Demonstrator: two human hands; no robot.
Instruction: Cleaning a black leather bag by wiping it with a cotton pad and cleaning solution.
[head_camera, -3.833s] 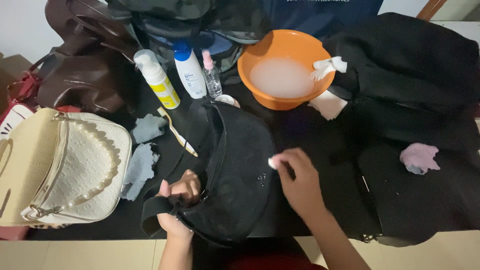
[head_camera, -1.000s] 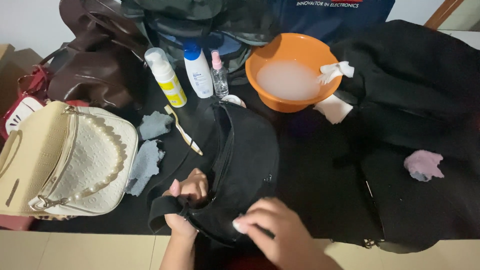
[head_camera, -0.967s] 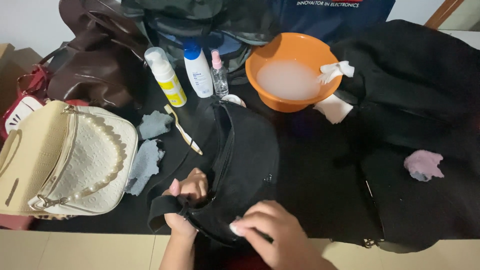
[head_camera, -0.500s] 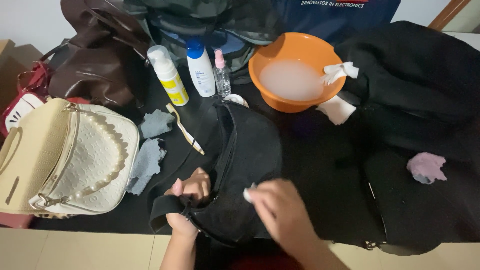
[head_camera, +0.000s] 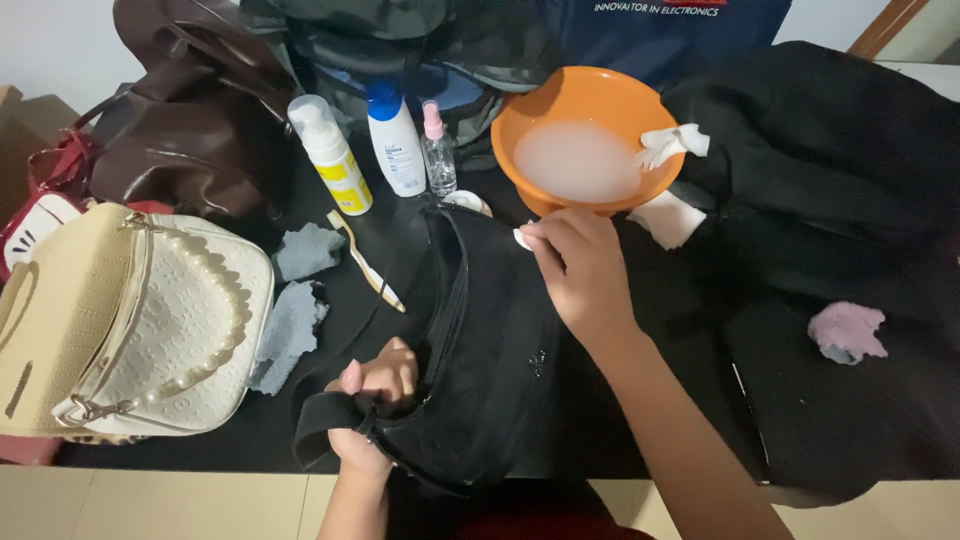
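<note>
A black fabric bag (head_camera: 480, 340) lies on the dark table in front of me. My left hand (head_camera: 372, 395) grips its near left edge by the strap. My right hand (head_camera: 578, 265) rests on the bag's far end and pinches a small white pad (head_camera: 522, 238) against the fabric. Just beyond that hand stands an orange bowl (head_camera: 520, 110) of cloudy water with a white cloth (head_camera: 672, 145) draped over its rim.
A cream handbag (head_camera: 120, 320) with a pearl strap lies at left, a brown bag (head_camera: 190, 130) behind it. Three bottles (head_camera: 395, 140), a toothbrush (head_camera: 365, 262) and grey rags (head_camera: 295, 300) sit between. Black garments (head_camera: 830, 200) and a pink cloth (head_camera: 847, 332) fill the right.
My right hand has moved with the white pad from the bag's near edge up across it to the far end by the bowl. The left hand has stayed put.
</note>
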